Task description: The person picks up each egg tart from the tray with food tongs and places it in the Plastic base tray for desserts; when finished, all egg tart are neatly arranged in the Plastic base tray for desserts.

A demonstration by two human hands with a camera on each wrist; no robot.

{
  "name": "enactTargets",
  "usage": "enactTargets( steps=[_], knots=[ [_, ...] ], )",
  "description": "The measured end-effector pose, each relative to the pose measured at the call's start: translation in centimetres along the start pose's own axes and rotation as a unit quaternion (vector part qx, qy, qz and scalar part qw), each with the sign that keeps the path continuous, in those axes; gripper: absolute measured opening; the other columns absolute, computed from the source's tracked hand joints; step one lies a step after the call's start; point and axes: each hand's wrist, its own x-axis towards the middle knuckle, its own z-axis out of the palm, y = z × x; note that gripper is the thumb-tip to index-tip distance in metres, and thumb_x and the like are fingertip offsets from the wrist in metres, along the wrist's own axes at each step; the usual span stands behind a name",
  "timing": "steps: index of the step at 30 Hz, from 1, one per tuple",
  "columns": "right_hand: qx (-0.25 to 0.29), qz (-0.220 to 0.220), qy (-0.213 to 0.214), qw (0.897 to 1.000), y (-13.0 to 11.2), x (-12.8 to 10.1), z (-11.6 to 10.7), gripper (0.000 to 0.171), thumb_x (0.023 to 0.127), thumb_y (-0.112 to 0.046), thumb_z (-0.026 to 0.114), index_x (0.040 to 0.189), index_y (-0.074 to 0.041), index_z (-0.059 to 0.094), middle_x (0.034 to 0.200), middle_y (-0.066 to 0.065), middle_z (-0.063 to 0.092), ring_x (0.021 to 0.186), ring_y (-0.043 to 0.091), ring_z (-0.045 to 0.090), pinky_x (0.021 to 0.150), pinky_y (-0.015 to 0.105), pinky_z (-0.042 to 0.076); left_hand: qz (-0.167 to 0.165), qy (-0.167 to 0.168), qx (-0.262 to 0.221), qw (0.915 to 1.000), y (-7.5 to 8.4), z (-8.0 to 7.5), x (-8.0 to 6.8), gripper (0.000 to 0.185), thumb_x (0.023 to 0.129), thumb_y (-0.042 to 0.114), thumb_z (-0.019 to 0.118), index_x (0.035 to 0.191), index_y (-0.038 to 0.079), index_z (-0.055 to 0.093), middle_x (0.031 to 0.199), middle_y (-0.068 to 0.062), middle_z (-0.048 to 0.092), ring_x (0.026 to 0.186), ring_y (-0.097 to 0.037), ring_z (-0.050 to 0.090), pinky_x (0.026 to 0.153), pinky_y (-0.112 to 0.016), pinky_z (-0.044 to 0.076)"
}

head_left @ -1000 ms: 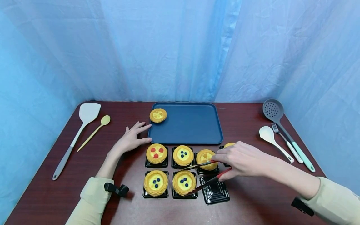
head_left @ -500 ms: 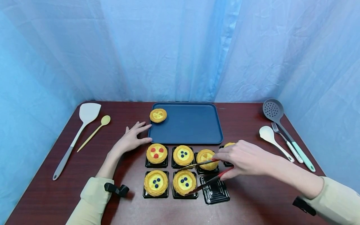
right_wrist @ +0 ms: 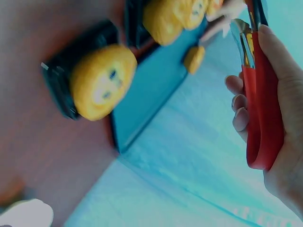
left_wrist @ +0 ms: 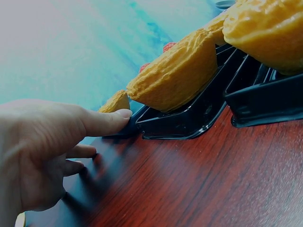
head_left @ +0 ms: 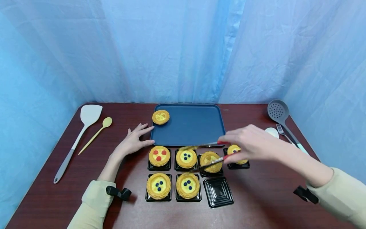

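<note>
My right hand point(head_left: 250, 143) holds a pair of red-handled tongs point(right_wrist: 265, 104), their jaws spread apart. In the head view the tong tips lie on either side of a blueberry-topped tart point(head_left: 186, 158) in the rear row. One tong arm passes over the tart with yellow wedges point(head_left: 210, 159) beside it. My left hand point(head_left: 132, 141) has its fingers spread and its fingertips at the left edge of the blue tray point(head_left: 197, 124). A tart with yellow wedges point(head_left: 160, 117) sits on that tray's left end. In the left wrist view the thumb point(left_wrist: 106, 122) is stretched toward the tray edge.
Nearby are a red-topped tart point(head_left: 159, 156), more blueberry tarts point(head_left: 158, 186) in black holders, and a bare black holder point(head_left: 218, 192). A spatula point(head_left: 91, 115) and yellow spoon point(head_left: 107, 122) lie left; a skimmer point(head_left: 278, 111), fork point(head_left: 281, 129) and partly hidden white spoon point(head_left: 272, 132) lie right.
My right hand and the tongs have moved away from the front-row middle blueberry tart to the rear-row one. The right rear blueberry tart is more visible now. The left hand has stayed still.
</note>
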Motion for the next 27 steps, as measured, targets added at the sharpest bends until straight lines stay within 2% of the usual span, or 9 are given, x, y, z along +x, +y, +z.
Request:
enactTargets(
  steps=[2,5,16,22,27],
  knots=[
    [-0.002,0.016,-0.002,1.000,0.7,1.1,-0.7,0.050,0.083,-0.058,0.080,0.115,-0.020,0.075,0.088,-0.015,0.069,0.060,-0.008,0.052,0.053,0.015,0.042,0.000,-0.001,0.001,1.0000,0.0,0.0,0.0,0.071,0.098,0.035,0.070,0.159,0.013,0.041,0.169,-0.025,0.023,0.160,-0.048,0.006,0.122,-0.075,-0.008],
    [-0.001,0.051,-0.018,0.999,1.9,3.2,-1.6,0.049,0.085,-0.059,0.078,0.117,-0.022,0.074,0.082,-0.016,0.063,0.058,-0.005,0.043,0.055,0.018,0.039,0.001,-0.003,0.001,1.0000,0.0,0.0,0.0,0.072,0.098,0.035,0.070,0.159,0.013,0.041,0.169,-0.025,0.023,0.160,-0.048,0.006,0.122,-0.075,-0.008],
    [0.023,0.153,-0.084,0.984,6.8,11.2,-2.6,0.061,0.089,-0.061,0.073,0.131,-0.017,0.070,0.100,-0.002,0.074,0.076,0.012,0.061,0.068,0.033,0.049,0.003,-0.002,0.002,1.0000,0.2,0.1,0.0,0.071,0.098,0.034,0.070,0.159,0.012,0.041,0.169,-0.026,0.024,0.160,-0.049,0.007,0.121,-0.076,-0.008],
    [0.025,0.173,-0.097,0.980,8.5,14.1,-2.1,0.060,0.089,-0.059,0.073,0.129,-0.014,0.071,0.092,0.001,0.073,0.075,0.017,0.063,0.070,0.033,0.050,0.001,-0.002,0.002,1.0000,0.2,0.1,0.0,0.071,0.098,0.035,0.070,0.159,0.013,0.041,0.169,-0.025,0.024,0.160,-0.048,0.007,0.122,-0.076,-0.008],
    [0.022,0.178,-0.109,0.978,9.5,16.5,-0.6,0.060,0.088,-0.061,0.073,0.124,-0.013,0.072,0.092,0.003,0.073,0.076,0.019,0.064,0.072,0.034,0.052,0.002,0.000,0.003,1.0000,0.1,0.0,0.0,0.071,0.098,0.035,0.070,0.159,0.013,0.041,0.169,-0.025,0.024,0.160,-0.048,0.007,0.122,-0.076,-0.007]
  ],
)
